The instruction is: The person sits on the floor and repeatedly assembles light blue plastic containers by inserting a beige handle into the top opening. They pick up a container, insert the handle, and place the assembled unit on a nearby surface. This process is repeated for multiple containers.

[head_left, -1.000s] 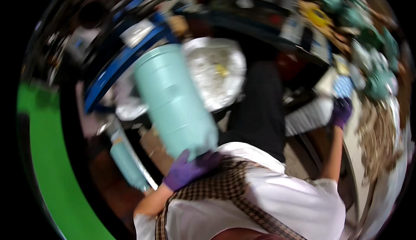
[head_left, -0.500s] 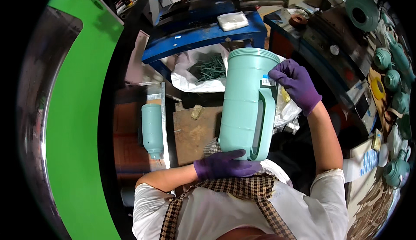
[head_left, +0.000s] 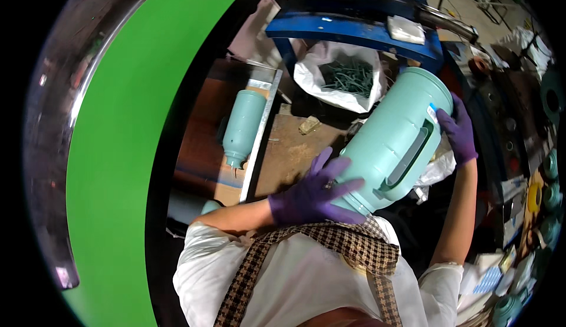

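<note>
Held near its rim by the curled right hand, the mint canister is overlapped below by the splayed, empty left hand; canister-left, a white sack is seen.

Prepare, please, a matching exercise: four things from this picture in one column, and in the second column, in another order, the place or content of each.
Column 1
1. large mint-green jug
2. smaller mint-green container
3. white sack
4. white packet

Column 2
A. lying on top of the blue bench
B. between the left hand and the right hand
C. holding thin dark green strips
D. lying beside a pale metal strip

Pairs: 1-B, 2-D, 3-C, 4-A
</note>
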Demonstrator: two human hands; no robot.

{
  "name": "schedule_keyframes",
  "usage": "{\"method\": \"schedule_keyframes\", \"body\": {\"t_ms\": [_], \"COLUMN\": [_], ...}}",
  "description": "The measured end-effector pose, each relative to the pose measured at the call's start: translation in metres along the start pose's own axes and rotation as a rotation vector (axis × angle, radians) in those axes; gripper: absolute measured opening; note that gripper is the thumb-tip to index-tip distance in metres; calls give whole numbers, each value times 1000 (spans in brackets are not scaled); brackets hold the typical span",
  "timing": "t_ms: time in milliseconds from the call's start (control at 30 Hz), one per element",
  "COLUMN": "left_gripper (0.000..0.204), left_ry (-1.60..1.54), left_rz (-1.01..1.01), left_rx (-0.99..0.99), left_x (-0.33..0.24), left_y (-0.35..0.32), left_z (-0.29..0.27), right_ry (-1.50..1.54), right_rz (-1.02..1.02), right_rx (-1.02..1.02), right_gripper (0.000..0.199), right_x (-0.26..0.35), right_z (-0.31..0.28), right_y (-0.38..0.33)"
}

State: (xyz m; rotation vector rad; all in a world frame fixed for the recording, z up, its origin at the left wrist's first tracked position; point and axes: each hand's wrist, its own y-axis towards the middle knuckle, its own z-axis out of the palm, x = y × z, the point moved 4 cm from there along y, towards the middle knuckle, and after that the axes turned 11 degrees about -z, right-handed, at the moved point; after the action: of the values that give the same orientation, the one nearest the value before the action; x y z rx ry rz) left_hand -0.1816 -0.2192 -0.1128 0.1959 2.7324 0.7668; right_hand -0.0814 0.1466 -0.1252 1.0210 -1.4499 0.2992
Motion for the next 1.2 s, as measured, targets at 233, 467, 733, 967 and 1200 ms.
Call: {"method": "schedule_keyframes", "body": {"t_ms": [233,467,733,967,1200], "left_gripper": [94,89,89,77,84], "left_ry": [-306,-1203,478,1012,1208], "left_rz": [-633,-848,-338,-366,-156], "left_rx": [-239,-634,-450,85,369], "left_x": [28,89,190,243,251], "left_y": [-43,36,252,414,429], "left_z": [26,-46,-56,-35,-46], "right_ry": [-170,77,11,-200,-635], "right_rz": [-123,-132,-128,-268,-552], "right_rx": [-291,-309,-304,-161,-513], "right_gripper": [63,47,28,29,40], "right_x": [1,-2,-38,-7,56], "right_z": [20,12,9,36,-48], "right_y": [-24,-65,-75,-65,-50]}}
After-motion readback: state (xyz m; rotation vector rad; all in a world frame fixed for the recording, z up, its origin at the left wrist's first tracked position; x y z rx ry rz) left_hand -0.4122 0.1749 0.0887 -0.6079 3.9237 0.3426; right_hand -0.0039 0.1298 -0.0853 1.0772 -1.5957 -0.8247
